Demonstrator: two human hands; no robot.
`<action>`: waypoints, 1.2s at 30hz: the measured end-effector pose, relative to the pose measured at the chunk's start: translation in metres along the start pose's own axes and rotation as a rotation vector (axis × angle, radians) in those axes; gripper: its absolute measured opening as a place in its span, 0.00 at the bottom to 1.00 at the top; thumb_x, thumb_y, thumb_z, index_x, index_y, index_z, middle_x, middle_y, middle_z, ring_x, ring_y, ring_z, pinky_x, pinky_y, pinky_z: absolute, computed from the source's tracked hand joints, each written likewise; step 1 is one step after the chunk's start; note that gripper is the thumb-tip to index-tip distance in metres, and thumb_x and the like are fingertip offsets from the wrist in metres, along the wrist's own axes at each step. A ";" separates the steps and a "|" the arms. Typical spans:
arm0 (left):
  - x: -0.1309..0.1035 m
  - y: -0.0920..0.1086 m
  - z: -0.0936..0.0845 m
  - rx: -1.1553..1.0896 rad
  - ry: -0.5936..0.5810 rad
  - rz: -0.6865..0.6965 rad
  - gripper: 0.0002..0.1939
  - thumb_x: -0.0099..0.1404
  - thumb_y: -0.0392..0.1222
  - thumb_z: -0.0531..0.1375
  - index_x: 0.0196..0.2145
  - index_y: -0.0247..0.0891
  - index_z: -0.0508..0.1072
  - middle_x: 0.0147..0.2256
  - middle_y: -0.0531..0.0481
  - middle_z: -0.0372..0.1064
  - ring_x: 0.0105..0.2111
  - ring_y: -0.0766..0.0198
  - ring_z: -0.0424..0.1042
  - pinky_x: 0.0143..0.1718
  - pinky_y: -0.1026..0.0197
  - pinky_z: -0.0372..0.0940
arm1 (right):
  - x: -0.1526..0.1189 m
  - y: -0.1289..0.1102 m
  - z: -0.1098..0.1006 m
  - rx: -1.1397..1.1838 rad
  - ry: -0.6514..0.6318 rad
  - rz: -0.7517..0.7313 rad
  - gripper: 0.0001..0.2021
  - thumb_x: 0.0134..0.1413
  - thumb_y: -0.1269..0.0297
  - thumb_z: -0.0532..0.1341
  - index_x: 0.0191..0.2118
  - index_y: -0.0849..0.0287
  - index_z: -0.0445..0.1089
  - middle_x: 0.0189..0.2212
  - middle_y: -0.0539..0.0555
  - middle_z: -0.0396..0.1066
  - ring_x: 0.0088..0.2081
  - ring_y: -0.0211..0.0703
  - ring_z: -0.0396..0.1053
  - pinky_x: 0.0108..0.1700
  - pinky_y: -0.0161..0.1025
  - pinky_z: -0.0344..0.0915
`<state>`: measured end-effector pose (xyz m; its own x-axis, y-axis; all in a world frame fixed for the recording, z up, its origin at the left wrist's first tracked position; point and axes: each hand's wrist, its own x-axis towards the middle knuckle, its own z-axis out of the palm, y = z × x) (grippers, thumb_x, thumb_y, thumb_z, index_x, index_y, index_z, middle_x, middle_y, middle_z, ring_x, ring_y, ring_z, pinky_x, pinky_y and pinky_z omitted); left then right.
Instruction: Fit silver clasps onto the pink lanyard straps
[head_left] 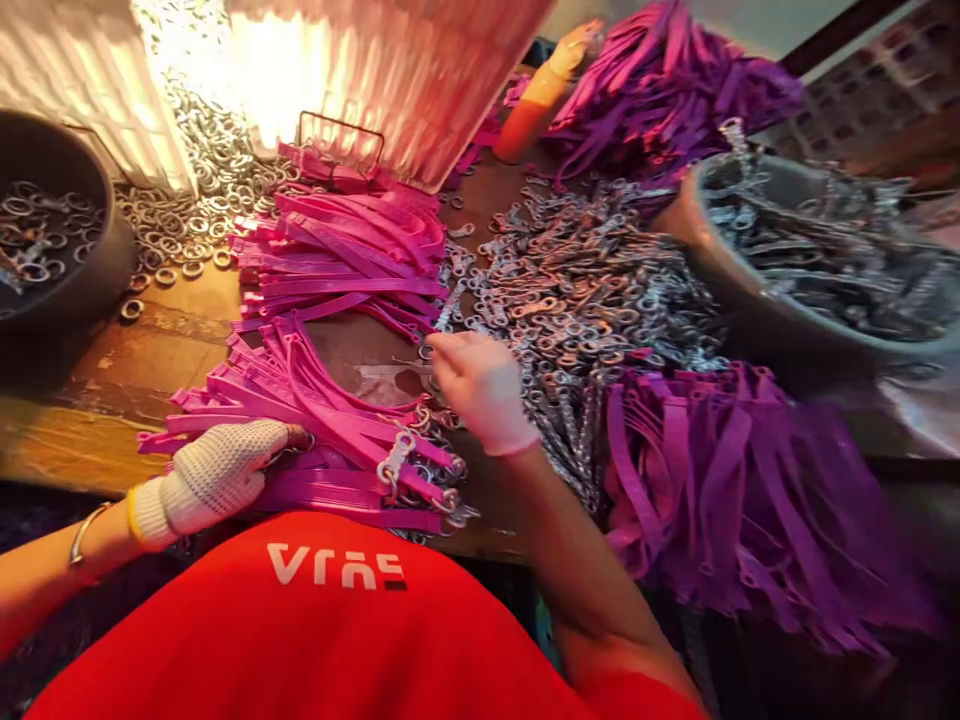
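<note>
My left hand [217, 470], in a white dotted glove, is closed over a bundle of pink straps [330, 400] near the table's front edge. A small metal ring [304, 440] shows at its fingertips. Metal clips [397, 458] and rings hang on the right ends of these straps. My right hand [480, 385], in a pale glove, is pinched at the left edge of a heap of metal clips [585, 280]. One clip [450, 308] shows at its fingertips, partly hidden by them. Beyond lies a second bundle of pink straps [345, 240].
A dark bowl [112, 240] of rings stands left, beside loose rings [217, 140] and white ribbed panels [360, 80]. At right are a grey tub [697, 220] of metal pieces and purple straps [720, 470]. Another person's hand [574, 50] is near a far purple strap pile [660, 80].
</note>
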<state>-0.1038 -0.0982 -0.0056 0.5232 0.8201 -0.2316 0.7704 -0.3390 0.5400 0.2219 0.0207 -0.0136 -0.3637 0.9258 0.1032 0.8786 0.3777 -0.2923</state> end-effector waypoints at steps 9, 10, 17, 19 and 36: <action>0.009 0.015 -0.001 0.124 -0.083 -0.063 0.31 0.58 0.27 0.51 0.59 0.38 0.70 0.52 0.42 0.74 0.51 0.54 0.75 0.52 0.55 0.69 | 0.005 0.055 -0.002 -0.474 -0.215 0.165 0.13 0.63 0.65 0.55 0.46 0.60 0.76 0.42 0.67 0.73 0.45 0.58 0.66 0.39 0.44 0.56; 0.011 0.015 -0.001 0.123 -0.073 -0.063 0.30 0.58 0.26 0.51 0.57 0.38 0.71 0.52 0.42 0.75 0.50 0.54 0.75 0.52 0.55 0.69 | 0.006 0.052 -0.002 -0.465 -0.222 0.186 0.13 0.63 0.65 0.55 0.45 0.60 0.76 0.42 0.67 0.73 0.44 0.57 0.67 0.38 0.44 0.57; 0.014 0.012 -0.009 -0.085 0.043 -0.057 0.19 0.57 0.27 0.52 0.42 0.36 0.76 0.39 0.45 0.77 0.40 0.58 0.76 0.45 0.58 0.70 | -0.006 0.015 -0.024 -0.101 -0.010 0.239 0.12 0.63 0.71 0.53 0.45 0.61 0.73 0.42 0.62 0.75 0.40 0.52 0.72 0.41 0.43 0.63; 0.015 0.019 -0.017 -0.244 0.112 -0.058 0.12 0.60 0.30 0.53 0.36 0.36 0.75 0.35 0.47 0.77 0.34 0.61 0.74 0.40 0.61 0.70 | -0.019 -0.014 -0.038 0.121 0.039 0.083 0.12 0.64 0.71 0.53 0.47 0.58 0.71 0.39 0.57 0.76 0.40 0.48 0.73 0.43 0.41 0.64; 0.066 0.088 -0.042 -1.060 -0.028 -0.105 0.17 0.67 0.54 0.57 0.29 0.38 0.64 0.18 0.58 0.60 0.14 0.73 0.56 0.13 0.70 0.51 | -0.054 -0.097 -0.041 -0.043 0.199 -0.252 0.12 0.65 0.61 0.52 0.36 0.59 0.71 0.27 0.56 0.73 0.28 0.46 0.67 0.31 0.41 0.53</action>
<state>-0.0167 -0.0541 0.0604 0.4913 0.8063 -0.3293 0.1090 0.3182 0.9417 0.1692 -0.0654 0.0485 -0.5072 0.7864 0.3526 0.7825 0.5916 -0.1939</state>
